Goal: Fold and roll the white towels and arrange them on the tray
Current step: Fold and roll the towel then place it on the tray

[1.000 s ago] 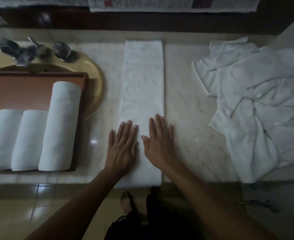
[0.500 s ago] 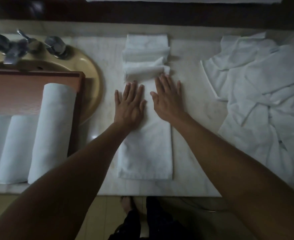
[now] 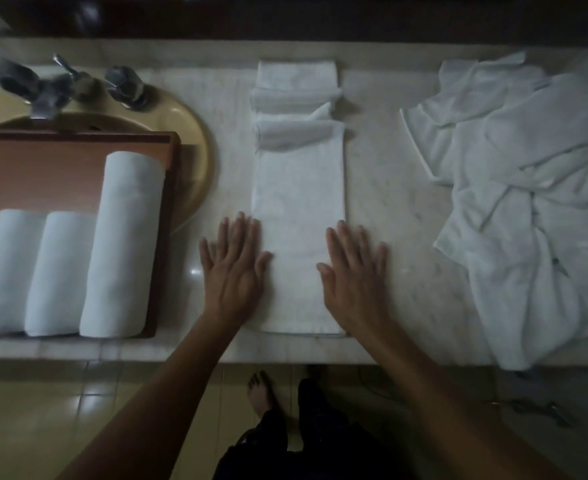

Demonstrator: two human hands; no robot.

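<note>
A white towel (image 3: 299,216), folded into a long strip, lies down the middle of the marble counter; its far end is bunched into loose folds. My left hand (image 3: 233,268) lies flat at the strip's left edge near its close end, fingers straight. My right hand (image 3: 354,271) lies flat at the right edge, fingers straight too. The brown tray (image 3: 171,188) on the left holds three rolled white towels (image 3: 123,244), the right one longest.
A heap of loose white towels (image 3: 527,188) covers the counter's right side and hangs over the front edge. A beige sink (image 3: 188,140) with a metal tap (image 3: 50,88) sits behind the tray. Tiled floor and my foot (image 3: 259,393) show below the counter edge.
Both hands slid up the strip, pushing its far end into bunched folds, then drew back to the near end and spread apart to the strip's two side edges.
</note>
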